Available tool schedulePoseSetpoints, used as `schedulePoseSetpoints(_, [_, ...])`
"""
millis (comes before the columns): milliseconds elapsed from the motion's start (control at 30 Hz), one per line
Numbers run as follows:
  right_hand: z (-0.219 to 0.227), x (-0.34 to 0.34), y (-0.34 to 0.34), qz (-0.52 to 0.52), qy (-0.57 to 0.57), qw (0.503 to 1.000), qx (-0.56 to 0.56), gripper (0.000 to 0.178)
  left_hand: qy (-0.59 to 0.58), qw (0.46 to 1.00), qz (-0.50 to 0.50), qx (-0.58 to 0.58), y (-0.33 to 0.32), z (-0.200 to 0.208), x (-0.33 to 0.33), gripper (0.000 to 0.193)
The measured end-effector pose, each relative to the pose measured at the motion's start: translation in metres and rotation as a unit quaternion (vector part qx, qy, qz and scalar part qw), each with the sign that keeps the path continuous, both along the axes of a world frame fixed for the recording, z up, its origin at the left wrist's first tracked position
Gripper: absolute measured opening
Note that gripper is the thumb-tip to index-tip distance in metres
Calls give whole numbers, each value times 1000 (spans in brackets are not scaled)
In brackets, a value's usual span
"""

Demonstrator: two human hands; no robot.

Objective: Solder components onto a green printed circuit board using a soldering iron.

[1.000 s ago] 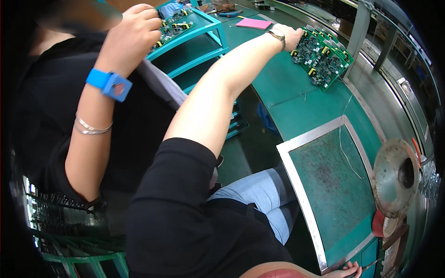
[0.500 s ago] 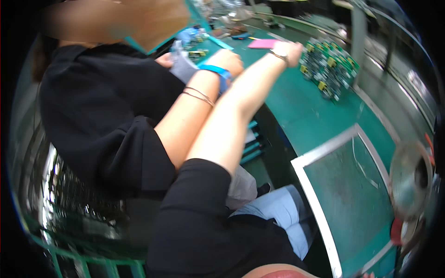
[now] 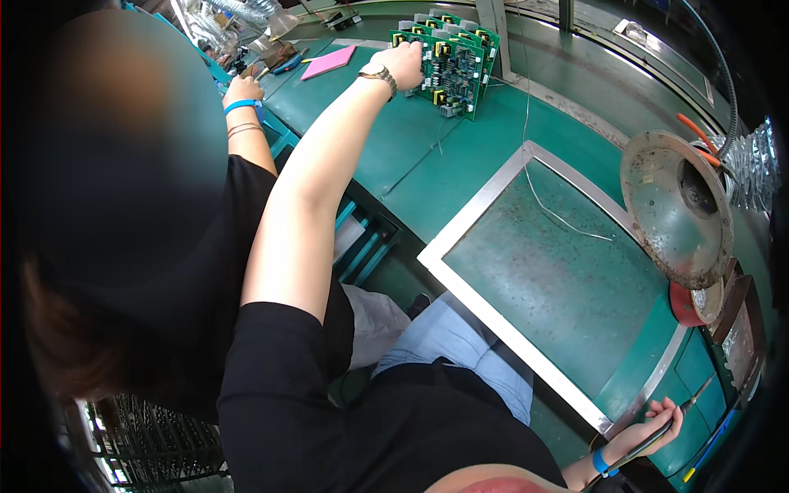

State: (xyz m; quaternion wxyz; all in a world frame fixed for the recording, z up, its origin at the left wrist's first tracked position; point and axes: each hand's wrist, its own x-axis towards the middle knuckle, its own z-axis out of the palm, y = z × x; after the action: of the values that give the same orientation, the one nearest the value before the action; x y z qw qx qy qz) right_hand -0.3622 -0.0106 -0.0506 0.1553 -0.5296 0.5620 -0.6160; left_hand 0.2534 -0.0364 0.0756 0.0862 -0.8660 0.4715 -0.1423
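Note:
My left arm reaches out to several green circuit boards (image 3: 460, 70) standing upright at the far side of the green bench. My left hand (image 3: 398, 66), with a wristwatch, is closed on the left edge of a board; some fingertips are hidden. Low on the right, my right hand (image 3: 657, 426) grips a soldering iron (image 3: 684, 407), its tip pointing up and to the right. A blue band circles that wrist. Between my hands lies a pale metal frame (image 3: 493, 314) around a dark green work surface, with a thin solder wire (image 3: 552, 212) hanging over it.
At my left sits a co-worker, whose hand (image 3: 243, 89) rests near the bench edge. A pink pad (image 3: 329, 62) lies beyond my forearm. On the right stand a round metal fume hood (image 3: 678, 209) and a red-rimmed spool (image 3: 684, 304). A silvery duct (image 3: 752, 168) rises behind.
The view has swung to the right, bringing my right hand and the soldering iron into sight. My left hand stays by the circuit boards. The co-worker's arm is now farther from mine.

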Motion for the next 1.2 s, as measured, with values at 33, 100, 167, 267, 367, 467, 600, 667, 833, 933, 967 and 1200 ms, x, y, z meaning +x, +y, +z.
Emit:
schedulePoseSetpoints(33, [0,1,0,-9,-7,1000,6,15,9,1000,-13,-24,-4,-3,0,50])
schedulePoseSetpoints(100, [1,1,0,-16,-1,1000,10,15,20,998,-7,-67,-11,-12,0,52])
schedulePoseSetpoints(167, [2,2,0,-24,29,999,2,14,42,987,-3,-154,-19,-21,1,53])
schedulePoseSetpoints(267, [1,4,0,-33,8,999,16,14,72,964,-2,-254,-28,-35,4,50])
schedulePoseSetpoints(367, [0,4,0,-39,28,999,26,16,95,945,36,-312,-32,-48,7,44])
schedulePoseSetpoints(467, [-1,3,-1,-44,35,998,27,17,140,902,56,-405,-30,-63,6,40])
schedulePoseSetpoints(600, [0,2,-1,-29,45,998,22,16,218,867,79,-441,-22,-88,3,36])
schedulePoseSetpoints(667, [1,3,-1,-27,52,998,24,16,226,863,95,-441,-20,-98,7,36])
schedulePoseSetpoints(833, [1,4,-1,-20,67,997,20,16,260,834,142,-465,-20,-116,21,34])
schedulePoseSetpoints(933, [3,6,-1,-20,57,998,17,16,285,811,146,-490,-23,-120,26,30])
schedulePoseSetpoints(967, [4,7,0,-23,52,998,26,16,278,809,138,-499,-24,-120,26,29])
schedulePoseSetpoints(1200, [20,28,-4,-10,58,998,-35,11,247,783,18,-571,-37,-100,16,26])
